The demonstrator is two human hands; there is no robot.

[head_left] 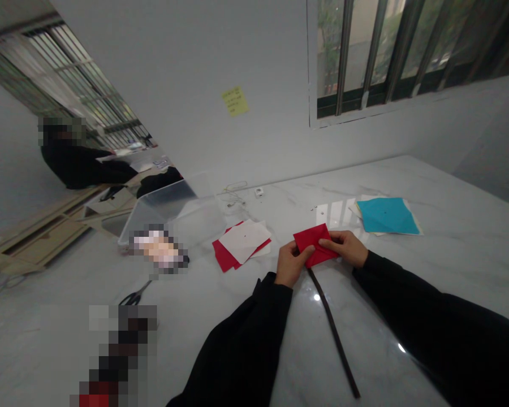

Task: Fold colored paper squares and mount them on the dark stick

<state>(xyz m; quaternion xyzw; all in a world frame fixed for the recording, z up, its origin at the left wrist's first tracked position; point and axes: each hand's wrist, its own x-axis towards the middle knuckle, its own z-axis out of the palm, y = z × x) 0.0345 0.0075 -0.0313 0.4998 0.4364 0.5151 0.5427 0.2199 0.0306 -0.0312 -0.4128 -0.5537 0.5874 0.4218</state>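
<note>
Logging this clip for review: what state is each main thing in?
Red sheet: apparently folded, held in left hand and right hand.
Dark strip: laid out, slightly bent.
Pale pink sheet: flat, stacked topmost.
Blue sheet: flat, stacked topmost.
Scissors: lying down, blade opening unclear.
Clear plastic bin: lid unclear.
Sticky note: stuck up, written on.

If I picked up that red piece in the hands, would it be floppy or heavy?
The red piece is probably light: the left hand and right hand hold it with just thumbs and fingers. It may bend easily, as it looks thin and creased. Set down, it likely wouldn't roll, because it looks flat.
</note>
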